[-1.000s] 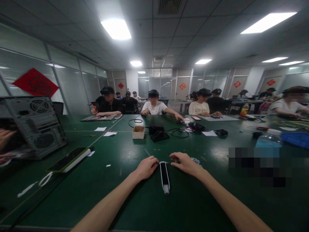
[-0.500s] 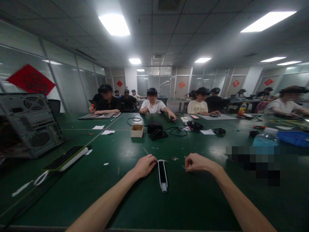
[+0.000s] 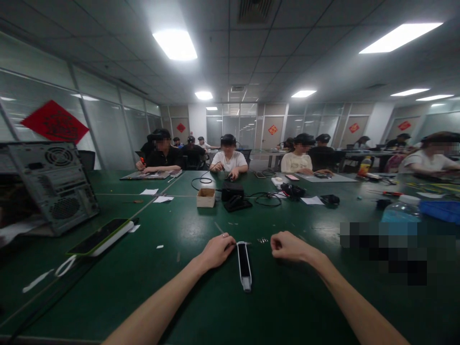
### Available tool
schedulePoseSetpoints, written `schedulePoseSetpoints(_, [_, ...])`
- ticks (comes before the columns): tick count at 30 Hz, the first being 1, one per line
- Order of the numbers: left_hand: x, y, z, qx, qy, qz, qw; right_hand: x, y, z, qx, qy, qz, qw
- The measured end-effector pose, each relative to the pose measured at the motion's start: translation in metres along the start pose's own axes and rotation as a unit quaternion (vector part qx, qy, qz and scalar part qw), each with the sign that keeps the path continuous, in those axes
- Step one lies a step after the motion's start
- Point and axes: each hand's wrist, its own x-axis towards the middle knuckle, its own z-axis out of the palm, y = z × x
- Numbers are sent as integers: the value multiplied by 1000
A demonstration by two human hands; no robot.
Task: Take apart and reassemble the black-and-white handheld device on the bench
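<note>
A slim white device with a dark inset panel (image 3: 244,263) lies lengthwise on the green table (image 3: 201,311) before me. My left hand (image 3: 217,250) rests at the device's upper left, its fingers curled together and the tips close to its far end. Whatever they may pinch is hidden. To the right of the device, my right hand (image 3: 287,247) is closed, knuckles up, and its fingers hide anything inside. Several tiny metal pieces (image 3: 262,240) lie between the device and this hand, too small to name.
A small open box (image 3: 206,197) and a black object with cables (image 3: 235,196) stand farther back. At left are a computer case (image 3: 53,187) and a green-edged device (image 3: 100,237). A bottle (image 3: 402,211) and blue tray (image 3: 440,211) are at right. Co-workers sit opposite.
My right hand has shifted slightly left, and small pieces by its fingertips no longer show. My left hand stays by the device. The opposite co-worker's outstretched hand has drawn inward. The view shifted slightly.
</note>
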Motion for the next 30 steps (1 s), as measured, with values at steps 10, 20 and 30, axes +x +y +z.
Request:
schedulePoseSetpoints(10, [1, 0, 2, 11, 5, 1, 1000, 19, -33, 41, 59, 135, -109, 983])
schedulePoseSetpoints(20, [-2, 4, -3, -5, 2, -7, 1000, 21, -29, 44, 92, 133, -107, 981])
schedulePoseSetpoints(30, [-1, 0, 2, 23, 13, 12, 1000, 21, -28, 43, 117, 125, -103, 980])
